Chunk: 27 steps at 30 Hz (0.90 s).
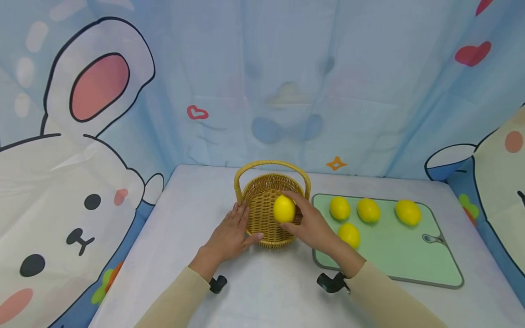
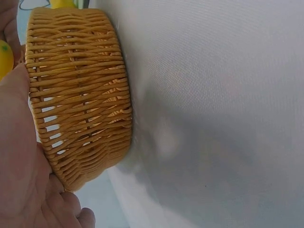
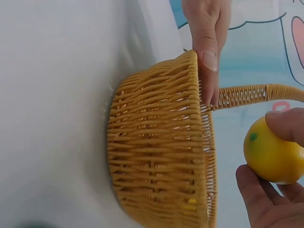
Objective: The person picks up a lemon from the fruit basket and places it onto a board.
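Right grip point(image 1: 311, 224) pinches a lemon point(image 1: 284, 209) between thumb point(image 3: 289, 125) and fingers point(image 3: 252, 191), above the basket point(image 1: 262, 215).

The place looks like a small corner arranged for recording. A light blue curtain point(image 1: 365, 82), printed with a white rabbit point(image 1: 53, 182) and red hearts point(image 1: 473, 53), hangs close behind the white table point(image 1: 197, 191) and also at its sides. Small black devices point(image 1: 331, 282) are worn at the wrists point(image 1: 352, 262). The cutting board point(image 1: 410, 259) and the lemons point(image 1: 408, 212) are kitchen things, but the kind of building cannot be told.
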### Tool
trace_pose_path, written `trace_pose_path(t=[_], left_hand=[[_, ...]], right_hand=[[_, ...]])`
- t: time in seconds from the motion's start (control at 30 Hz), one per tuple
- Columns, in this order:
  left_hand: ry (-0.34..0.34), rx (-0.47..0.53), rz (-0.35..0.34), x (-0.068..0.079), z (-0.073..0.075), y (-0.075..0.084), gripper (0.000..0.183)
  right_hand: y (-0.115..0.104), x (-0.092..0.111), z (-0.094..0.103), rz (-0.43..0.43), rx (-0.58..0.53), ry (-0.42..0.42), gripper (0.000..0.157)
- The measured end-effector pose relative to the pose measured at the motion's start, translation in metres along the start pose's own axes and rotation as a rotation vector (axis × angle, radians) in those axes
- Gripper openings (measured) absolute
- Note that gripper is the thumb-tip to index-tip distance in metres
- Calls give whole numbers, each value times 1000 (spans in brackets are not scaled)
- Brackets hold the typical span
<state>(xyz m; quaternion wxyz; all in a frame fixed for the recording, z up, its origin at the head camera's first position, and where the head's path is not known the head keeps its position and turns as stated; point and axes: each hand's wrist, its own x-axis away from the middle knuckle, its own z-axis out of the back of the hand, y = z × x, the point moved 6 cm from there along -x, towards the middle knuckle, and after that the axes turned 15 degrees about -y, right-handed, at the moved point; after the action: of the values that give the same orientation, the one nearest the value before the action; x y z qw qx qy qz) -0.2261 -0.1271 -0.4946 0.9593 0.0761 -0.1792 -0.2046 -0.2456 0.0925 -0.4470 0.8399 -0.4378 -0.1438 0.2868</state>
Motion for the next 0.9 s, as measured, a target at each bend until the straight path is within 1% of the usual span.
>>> trace_pose_path(t=[0.17,0.37,0.57,0.67,0.73,0.9], left_hand=[[2,4,4,0,0,-1,100],[-9,27,5,1,1,0,101],[-10,33,5,0,-1,-1,101],[-7,34,3,0,-1,-1,100],[-8,32,4,0,-1,-1,100],[-10,31,2,-1,-2,-1,100]], right_hand=[[4,16,6,-18,5,-2,84],[10,37,20,-41,10,23,82],[20,61,43,-66,61,102,81],[27,75,56,-99,92,142,81],[32,84,65,-138,110,162,82],[49,108,87,-189,109,202,84]])
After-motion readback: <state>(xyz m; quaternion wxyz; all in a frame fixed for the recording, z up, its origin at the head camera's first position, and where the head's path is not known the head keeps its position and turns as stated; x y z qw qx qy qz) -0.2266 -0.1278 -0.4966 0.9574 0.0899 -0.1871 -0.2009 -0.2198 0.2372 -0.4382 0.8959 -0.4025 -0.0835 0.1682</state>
